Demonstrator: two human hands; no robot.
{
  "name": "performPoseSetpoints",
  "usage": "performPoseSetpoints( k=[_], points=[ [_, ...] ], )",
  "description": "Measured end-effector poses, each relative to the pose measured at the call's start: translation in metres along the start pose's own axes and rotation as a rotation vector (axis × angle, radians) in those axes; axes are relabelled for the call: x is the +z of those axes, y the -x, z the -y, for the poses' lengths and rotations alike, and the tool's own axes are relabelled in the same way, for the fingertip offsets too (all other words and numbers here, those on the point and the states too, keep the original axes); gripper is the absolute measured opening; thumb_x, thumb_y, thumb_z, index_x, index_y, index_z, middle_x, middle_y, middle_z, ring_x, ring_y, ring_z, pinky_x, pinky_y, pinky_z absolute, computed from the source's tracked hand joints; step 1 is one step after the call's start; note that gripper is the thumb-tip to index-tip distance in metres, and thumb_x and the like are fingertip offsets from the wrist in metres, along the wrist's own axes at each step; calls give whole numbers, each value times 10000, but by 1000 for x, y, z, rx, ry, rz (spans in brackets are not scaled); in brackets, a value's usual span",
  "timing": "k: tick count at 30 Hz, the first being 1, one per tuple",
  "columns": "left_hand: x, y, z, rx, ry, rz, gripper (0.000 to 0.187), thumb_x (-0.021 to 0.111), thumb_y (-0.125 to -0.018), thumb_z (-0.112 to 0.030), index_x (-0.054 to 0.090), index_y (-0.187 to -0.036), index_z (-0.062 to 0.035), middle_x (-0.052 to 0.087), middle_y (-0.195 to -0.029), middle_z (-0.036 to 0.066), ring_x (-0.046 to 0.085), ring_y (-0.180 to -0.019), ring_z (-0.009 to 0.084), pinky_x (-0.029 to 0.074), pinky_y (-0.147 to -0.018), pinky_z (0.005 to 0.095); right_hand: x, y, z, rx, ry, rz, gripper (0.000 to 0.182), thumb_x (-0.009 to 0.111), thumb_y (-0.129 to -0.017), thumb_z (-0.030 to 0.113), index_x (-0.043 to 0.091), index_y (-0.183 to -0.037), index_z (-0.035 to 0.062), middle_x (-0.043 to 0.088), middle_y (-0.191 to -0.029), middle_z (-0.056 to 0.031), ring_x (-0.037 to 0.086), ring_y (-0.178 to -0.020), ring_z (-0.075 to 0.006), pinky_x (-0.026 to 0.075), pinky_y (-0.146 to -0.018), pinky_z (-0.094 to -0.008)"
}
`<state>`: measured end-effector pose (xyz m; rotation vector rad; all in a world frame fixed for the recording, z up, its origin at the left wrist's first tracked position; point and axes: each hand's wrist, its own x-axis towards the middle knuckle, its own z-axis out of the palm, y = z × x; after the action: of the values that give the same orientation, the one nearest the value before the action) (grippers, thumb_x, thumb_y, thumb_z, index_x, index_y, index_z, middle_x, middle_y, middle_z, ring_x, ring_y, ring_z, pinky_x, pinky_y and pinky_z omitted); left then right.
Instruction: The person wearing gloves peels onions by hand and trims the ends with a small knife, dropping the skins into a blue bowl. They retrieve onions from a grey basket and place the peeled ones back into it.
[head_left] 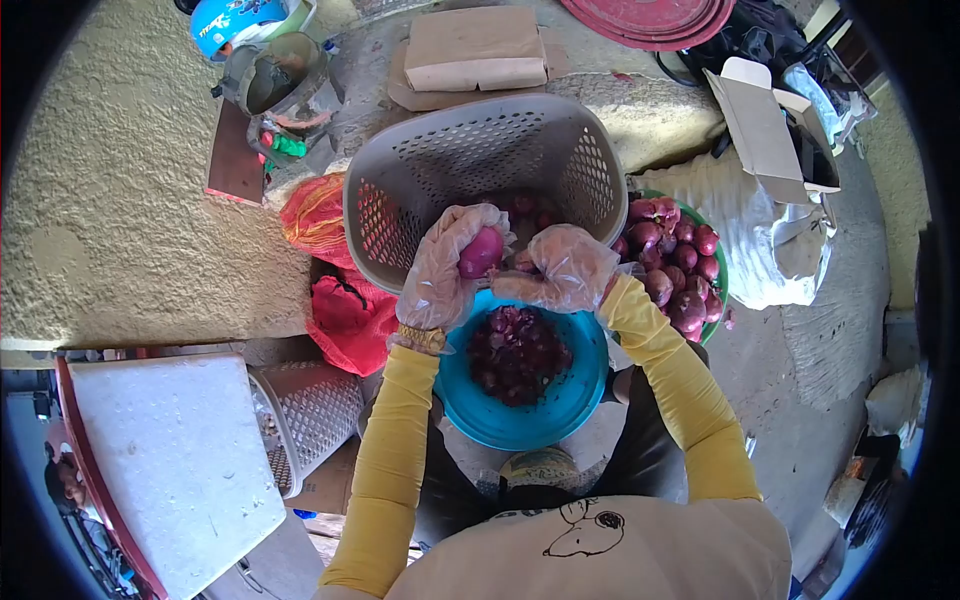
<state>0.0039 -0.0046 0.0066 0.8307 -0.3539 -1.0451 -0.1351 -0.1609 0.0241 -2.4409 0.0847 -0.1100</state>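
Observation:
My left hand (438,268), in a clear plastic glove, is closed around a peeled red onion (482,252). Close beside it, my right hand (568,266), gloved as well, has its fingers bent together; whatever they grip is hidden. Both hands are over the near rim of a grey perforated basket (430,138), in which a few onions (524,204) lie at the bottom. Just below the hands is a blue basin (462,405) holding a heap of dark red onion skins (515,355). To the right, unpeeled red onions (668,262) fill a green-rimmed container (722,275).
Red net sacks (350,325) lie left of the basket. A white foam-like slab (175,460) and a second perforated basket (315,415) stand at lower left. Behind are cardboard (475,50) and a red lid (655,20); a white sack (775,250) is at right.

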Motion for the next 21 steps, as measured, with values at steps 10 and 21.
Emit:
performPoseSetpoints(
  k=[10,21],
  points=[
    [-8,2,-5,178,-533,80,224,623,-974,-93,605,-1191,-37,655,-1105,105,659,-1014,240,529,-950,364,-5,1,7,-28,160,-137,737,619,-822,767,693,-854,34,651,-732,-200,665,-762,-407,521,-713,-484],
    [0,4,-10,410,-1071,130,448,700,-778,52,611,-1198,-77,660,-1061,106,658,-1001,320,529,-904,397,-10,-3,15,5,207,-32,705,619,-848,724,721,-951,35,658,-769,-229,663,-801,-436,519,-746,-508]
  ],
)
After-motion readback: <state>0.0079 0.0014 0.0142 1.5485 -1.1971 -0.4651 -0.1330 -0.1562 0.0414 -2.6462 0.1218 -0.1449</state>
